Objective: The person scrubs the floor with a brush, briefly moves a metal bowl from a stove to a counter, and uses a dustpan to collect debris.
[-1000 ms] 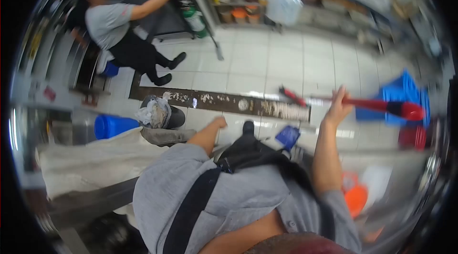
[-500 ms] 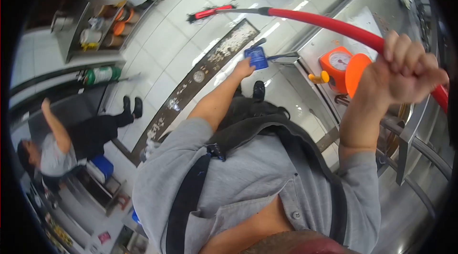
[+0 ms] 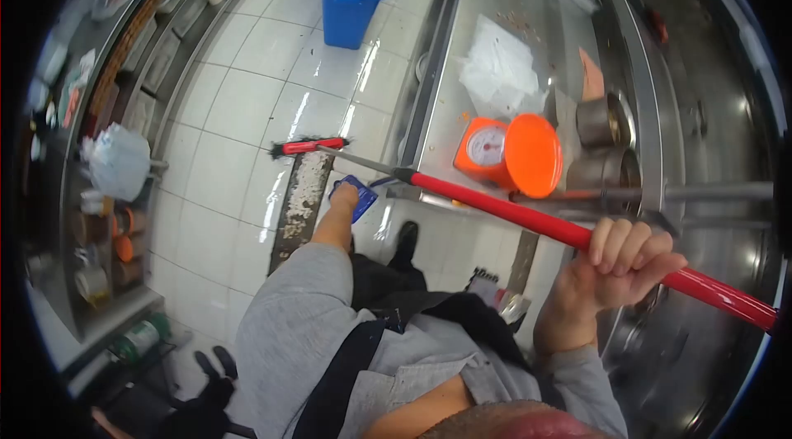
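My right hand is wrapped around the red handle of a broom, which slants across the view. The broom's red head with dark bristles rests on the tiled floor, at the far end of a dirty strip. Low in front of me, my left hand grips a blue dustpan. The dustpan sits beside the strip, nearer to me than the broom head. My left fingers are partly hidden.
A blue lidded bin stands on the floor ahead. On the steel counter to the right are an orange scale, white paper and metal pots. Shelves line the left. Another person's legs show at lower left.
My view has turned, bringing the whole blue bin and more of the counter into sight. The broom head now lies by the strip's end, closer to the dustpan. Both hands keep their grip.
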A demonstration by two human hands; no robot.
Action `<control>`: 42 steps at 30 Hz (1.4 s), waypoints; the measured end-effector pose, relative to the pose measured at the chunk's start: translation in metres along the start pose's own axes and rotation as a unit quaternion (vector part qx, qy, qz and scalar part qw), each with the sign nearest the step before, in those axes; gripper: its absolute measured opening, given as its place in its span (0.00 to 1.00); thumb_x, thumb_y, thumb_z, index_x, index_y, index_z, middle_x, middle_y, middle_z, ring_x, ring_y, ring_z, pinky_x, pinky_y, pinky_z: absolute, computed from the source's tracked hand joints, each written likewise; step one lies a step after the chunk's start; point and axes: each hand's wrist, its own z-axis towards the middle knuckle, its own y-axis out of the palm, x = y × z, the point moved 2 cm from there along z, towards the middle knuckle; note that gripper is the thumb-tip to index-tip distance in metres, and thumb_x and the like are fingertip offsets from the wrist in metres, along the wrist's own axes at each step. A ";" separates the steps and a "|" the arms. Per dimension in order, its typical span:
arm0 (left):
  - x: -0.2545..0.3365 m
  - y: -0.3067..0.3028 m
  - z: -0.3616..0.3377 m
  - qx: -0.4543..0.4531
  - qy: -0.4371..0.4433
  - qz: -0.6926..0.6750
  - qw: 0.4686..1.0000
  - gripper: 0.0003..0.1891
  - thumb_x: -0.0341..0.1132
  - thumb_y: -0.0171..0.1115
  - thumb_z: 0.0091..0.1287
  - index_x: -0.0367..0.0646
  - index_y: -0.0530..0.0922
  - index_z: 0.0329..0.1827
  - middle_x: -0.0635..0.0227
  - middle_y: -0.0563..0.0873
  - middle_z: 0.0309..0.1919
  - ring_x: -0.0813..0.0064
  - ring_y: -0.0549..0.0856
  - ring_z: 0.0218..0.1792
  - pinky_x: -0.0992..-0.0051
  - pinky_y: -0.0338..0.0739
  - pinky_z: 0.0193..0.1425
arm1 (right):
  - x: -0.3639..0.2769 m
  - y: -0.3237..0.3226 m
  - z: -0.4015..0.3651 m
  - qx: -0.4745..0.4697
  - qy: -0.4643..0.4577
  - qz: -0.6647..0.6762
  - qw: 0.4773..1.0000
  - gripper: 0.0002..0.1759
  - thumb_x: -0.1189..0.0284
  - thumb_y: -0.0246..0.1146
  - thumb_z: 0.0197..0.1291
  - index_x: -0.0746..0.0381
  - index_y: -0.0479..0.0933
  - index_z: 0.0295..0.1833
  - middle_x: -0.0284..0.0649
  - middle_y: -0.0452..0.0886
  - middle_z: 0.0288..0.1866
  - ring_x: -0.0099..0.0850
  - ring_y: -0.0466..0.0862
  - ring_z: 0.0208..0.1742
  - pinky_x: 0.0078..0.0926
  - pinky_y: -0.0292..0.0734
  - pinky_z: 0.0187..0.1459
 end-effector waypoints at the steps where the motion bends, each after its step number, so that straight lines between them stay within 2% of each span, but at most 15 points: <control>1: -0.002 0.006 -0.014 -0.011 0.006 0.022 1.000 0.16 0.29 0.46 0.65 0.38 0.78 0.51 0.50 0.77 0.56 0.57 0.80 0.55 0.63 0.77 0.56 | -0.002 0.000 -0.008 0.013 -0.001 -0.023 1.000 0.25 0.50 0.42 0.70 0.56 0.58 0.25 0.30 0.59 0.14 0.20 0.60 0.13 0.19 0.65 0.16; 3: -0.011 0.006 -0.030 0.027 -0.013 0.041 0.999 0.15 0.33 0.47 0.66 0.43 0.83 0.44 0.56 0.84 0.45 0.58 0.83 0.49 0.63 0.78 0.54 | -0.007 -0.001 -0.026 0.079 -0.001 -0.085 0.993 0.24 0.51 0.44 0.70 0.56 0.58 0.25 0.29 0.58 0.13 0.20 0.58 0.12 0.19 0.63 0.16; 6: -0.032 0.011 -0.046 0.022 0.050 0.119 0.991 0.14 0.33 0.48 0.64 0.39 0.83 0.42 0.54 0.85 0.41 0.57 0.85 0.46 0.63 0.80 0.51 | -0.022 -0.019 -0.049 0.134 -0.007 -0.096 0.986 0.24 0.53 0.46 0.70 0.57 0.59 0.25 0.30 0.57 0.13 0.21 0.58 0.12 0.21 0.63 0.17; 9: -0.042 -0.004 -0.063 0.013 0.094 0.191 0.977 0.14 0.32 0.49 0.63 0.35 0.82 0.41 0.52 0.85 0.42 0.57 0.85 0.45 0.63 0.80 0.50 | -0.038 -0.028 -0.060 0.164 0.000 -0.107 0.981 0.22 0.56 0.49 0.70 0.57 0.59 0.26 0.31 0.57 0.13 0.22 0.58 0.13 0.23 0.63 0.18; 11: -0.023 -0.036 -0.086 -0.014 0.124 0.221 0.967 0.14 0.32 0.51 0.61 0.32 0.81 0.41 0.51 0.85 0.42 0.56 0.85 0.46 0.63 0.80 0.50 | -0.040 -0.033 -0.073 0.135 0.032 -0.109 0.984 0.21 0.59 0.50 0.70 0.58 0.59 0.26 0.32 0.58 0.13 0.23 0.58 0.13 0.23 0.63 0.18; 15: -0.002 -0.054 -0.090 -0.041 0.061 0.177 0.981 0.15 0.32 0.55 0.58 0.39 0.81 0.47 0.53 0.85 0.44 0.55 0.84 0.47 0.63 0.79 0.51 | -0.033 -0.051 -0.103 0.168 0.036 -0.090 0.981 0.19 0.63 0.50 0.71 0.59 0.59 0.26 0.33 0.58 0.14 0.23 0.59 0.13 0.24 0.62 0.18; 17: 0.011 -0.059 -0.098 -0.062 0.102 0.200 0.972 0.14 0.33 0.56 0.58 0.41 0.82 0.45 0.51 0.84 0.46 0.56 0.84 0.47 0.63 0.79 0.51 | -0.029 -0.066 -0.119 0.199 0.054 -0.086 0.975 0.19 0.65 0.49 0.71 0.59 0.59 0.25 0.33 0.58 0.14 0.23 0.60 0.14 0.24 0.62 0.18; 20: 0.021 -0.062 -0.110 -0.086 0.059 0.189 0.976 0.11 0.32 0.58 0.56 0.40 0.84 0.39 0.50 0.85 0.43 0.56 0.85 0.46 0.63 0.79 0.51 | -0.038 -0.088 -0.141 0.271 0.039 -0.126 0.953 0.19 0.65 0.48 0.71 0.59 0.58 0.25 0.33 0.58 0.13 0.22 0.59 0.13 0.22 0.59 0.16; 22: 0.031 -0.051 -0.108 -0.086 0.187 0.296 0.933 0.09 0.30 0.60 0.54 0.40 0.85 0.35 0.51 0.85 0.40 0.56 0.85 0.45 0.63 0.80 0.50 | -0.061 -0.104 -0.152 0.276 0.016 -0.144 0.950 0.19 0.66 0.48 0.71 0.59 0.59 0.25 0.32 0.58 0.13 0.22 0.58 0.12 0.21 0.58 0.15; 25: 0.059 -0.048 -0.116 -0.131 0.200 0.308 0.921 0.09 0.29 0.61 0.52 0.39 0.85 0.35 0.52 0.86 0.39 0.56 0.85 0.45 0.64 0.80 0.49 | -0.100 -0.125 -0.163 0.281 -0.026 -0.206 0.937 0.20 0.67 0.47 0.71 0.60 0.59 0.24 0.32 0.59 0.13 0.21 0.58 0.12 0.20 0.59 0.14; 27: 0.083 -0.043 -0.115 -0.133 0.244 0.323 0.905 0.09 0.31 0.61 0.51 0.36 0.84 0.33 0.50 0.85 0.39 0.56 0.85 0.44 0.64 0.80 0.50 | -0.128 -0.140 -0.175 0.343 -0.062 -0.225 0.910 0.18 0.68 0.48 0.71 0.60 0.60 0.25 0.32 0.59 0.13 0.20 0.60 0.12 0.19 0.59 0.15; 30: 0.119 -0.037 -0.117 -0.163 0.326 0.361 0.859 0.09 0.32 0.60 0.53 0.35 0.83 0.31 0.49 0.85 0.38 0.56 0.85 0.43 0.64 0.80 0.47 | -0.166 -0.160 -0.193 0.466 -0.114 -0.297 0.826 0.17 0.69 0.52 0.70 0.59 0.62 0.25 0.30 0.59 0.14 0.20 0.61 0.13 0.19 0.59 0.16; 33: 0.128 -0.016 -0.093 -0.129 0.284 0.198 0.929 0.11 0.34 0.57 0.56 0.34 0.82 0.31 0.47 0.85 0.35 0.52 0.85 0.41 0.60 0.80 0.45 | -0.207 -0.193 -0.216 0.534 -0.172 -0.357 0.747 0.18 0.67 0.54 0.69 0.59 0.63 0.24 0.30 0.59 0.14 0.20 0.61 0.13 0.19 0.59 0.17; 38: 0.189 0.016 -0.092 -0.158 0.307 0.261 0.901 0.11 0.34 0.56 0.57 0.35 0.82 0.32 0.47 0.84 0.34 0.50 0.85 0.40 0.58 0.80 0.45 | -0.272 -0.250 -0.257 0.616 -0.274 -0.412 0.613 0.23 0.63 0.55 0.68 0.60 0.61 0.21 0.30 0.60 0.13 0.20 0.60 0.13 0.22 0.61 0.19; 42: 0.257 0.045 -0.085 -0.165 0.324 0.300 0.882 0.11 0.34 0.55 0.58 0.35 0.82 0.33 0.47 0.84 0.33 0.48 0.84 0.39 0.57 0.80 0.45 | -0.316 -0.314 -0.281 0.618 -0.309 -0.450 0.565 0.25 0.59 0.55 0.68 0.60 0.60 0.20 0.31 0.59 0.11 0.21 0.61 0.12 0.22 0.61 0.18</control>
